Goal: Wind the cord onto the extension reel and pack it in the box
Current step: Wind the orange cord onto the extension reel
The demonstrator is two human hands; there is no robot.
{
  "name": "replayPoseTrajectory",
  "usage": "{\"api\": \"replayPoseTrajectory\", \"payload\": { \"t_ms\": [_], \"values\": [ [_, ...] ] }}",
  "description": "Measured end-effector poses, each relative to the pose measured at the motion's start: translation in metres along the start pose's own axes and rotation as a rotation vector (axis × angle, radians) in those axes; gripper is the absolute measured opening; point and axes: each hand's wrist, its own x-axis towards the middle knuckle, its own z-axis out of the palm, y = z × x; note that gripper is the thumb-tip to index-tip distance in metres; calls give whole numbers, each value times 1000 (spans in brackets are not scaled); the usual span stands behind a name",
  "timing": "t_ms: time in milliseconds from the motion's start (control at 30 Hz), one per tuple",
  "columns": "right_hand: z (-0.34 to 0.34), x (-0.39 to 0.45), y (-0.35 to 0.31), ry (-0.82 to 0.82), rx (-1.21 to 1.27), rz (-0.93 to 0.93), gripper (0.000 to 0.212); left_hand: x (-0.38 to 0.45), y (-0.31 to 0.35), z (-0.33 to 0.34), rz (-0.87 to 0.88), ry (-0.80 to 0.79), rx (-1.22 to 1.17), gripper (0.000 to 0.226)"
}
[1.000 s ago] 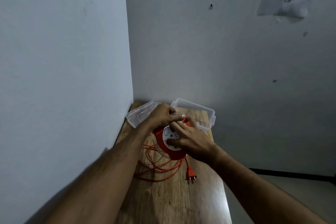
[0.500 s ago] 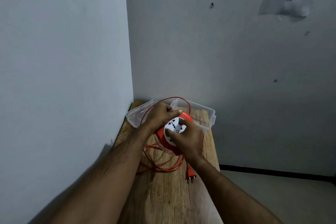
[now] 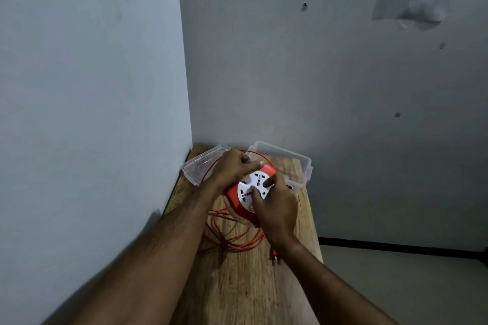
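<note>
An orange extension reel [image 3: 233, 194] with a white socket face [image 3: 249, 185] is held tilted above the wooden table [image 3: 245, 287]. My left hand [image 3: 233, 166] grips its upper left rim. My right hand [image 3: 276, 204] presses fingers on the white face from the lower right. Loose orange cord [image 3: 229, 241] lies in loops on the table below the reel, and one strand arcs up over my left hand. The orange plug [image 3: 274, 257] peeks out beside my right wrist. The clear plastic box [image 3: 298, 159] stands open behind the reel.
The clear box lid [image 3: 196, 167] lies at the back left, near the wall corner. Walls close off the table on the left and behind. The table's right edge drops to the floor [image 3: 396, 285].
The reel's white face has turned under my right hand's fingers. The cord loop over my left hand has shifted, and the loose cord below has drawn in a little.
</note>
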Motion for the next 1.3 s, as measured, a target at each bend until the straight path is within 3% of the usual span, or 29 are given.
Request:
{"api": "replayPoseTrajectory", "payload": {
  "t_ms": [67, 133, 267, 400, 567, 733, 967, 1100, 1200, 1300],
  "values": [
    [-13, 0, 6, -75, -201, -542, 23, -1, 0, -2, 1, -25, 4, 61],
    [-19, 8, 19, -261, -385, -909, 32, -1, 3, -4, 0, -48, 36, 52],
    [-33, 25, 22, -462, -594, -1072, 59, -1, 8, -7, 4, -76, 44, 46],
    [-41, 36, 17, -560, -706, -1224, 47, -3, 11, -10, 27, -151, 73, 43],
    [-43, 40, 12, -575, -717, -1347, 52, -7, 21, -19, 57, -194, 92, 40],
    [-33, 46, 6, -578, -807, -1363, 51, -7, 27, -22, 59, -197, 113, 38],
    [-24, 47, 10, -386, -748, -1373, 43, 3, 43, -30, 125, -190, 254, 36],
    [-23, 47, 7, -300, -619, -1151, 68, 9, 45, -28, 127, -90, 295, 53],
    [-21, 43, 4, -218, -378, -913, 59, 9, 50, -30, 115, -41, 244, 50],
    [-15, 33, -3, -135, -157, -484, 50, 10, 52, -31, 120, 24, 207, 53]
  ]
}}
